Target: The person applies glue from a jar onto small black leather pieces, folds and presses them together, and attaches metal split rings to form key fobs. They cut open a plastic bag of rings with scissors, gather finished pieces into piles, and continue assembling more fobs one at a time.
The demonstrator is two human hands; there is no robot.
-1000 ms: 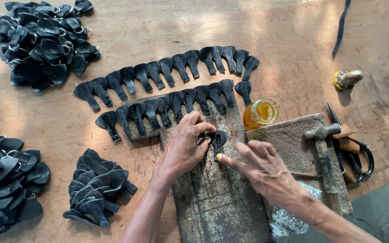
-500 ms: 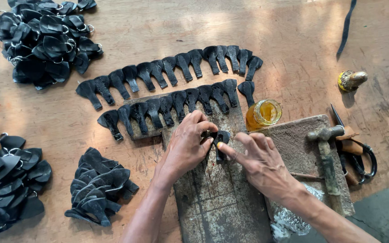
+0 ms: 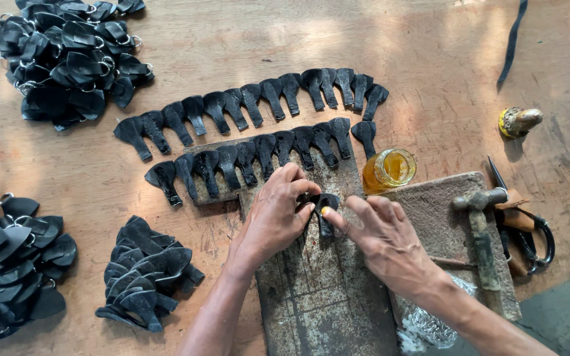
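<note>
While my fingertips [image 3: 325, 212] press down on it, the small black leather piece [image 3: 325, 206] lies flat on the rusty metal plate [image 3: 318, 296] in front of me. My left hand [image 3: 273, 221] curls over the piece's left side, thumb and fingers bent and pinching its edge. My right hand [image 3: 385, 240] comes in from the right with fingers spread, forefinger and thumb tips on the same piece; a dab of yellow shows on one fingertip. Neither hand closes fully; both grip only this one cutout.

Just above my hands, partly on the plate's upper end, a row of matching black cutouts [image 3: 252, 158] lies side by side with narrow tails pointing down. A second, longer row [image 3: 258, 102] arcs above it on the bare wooden table [image 3: 430, 53]. Just right of the lower row stands a small glass jar of amber liquid [image 3: 389, 170], near my right fingers. Beside the plate on the right sits a worn block [image 3: 430, 211] with a hammer [image 3: 479, 231] across it, and past that a knife and dark scissors [image 3: 529, 237]. Farther off lie heaps of black pieces: one at the top left [image 3: 67, 59], one at the left edge [image 3: 8, 264], and a smaller stack [image 3: 143, 273] near my left forearm.
</note>
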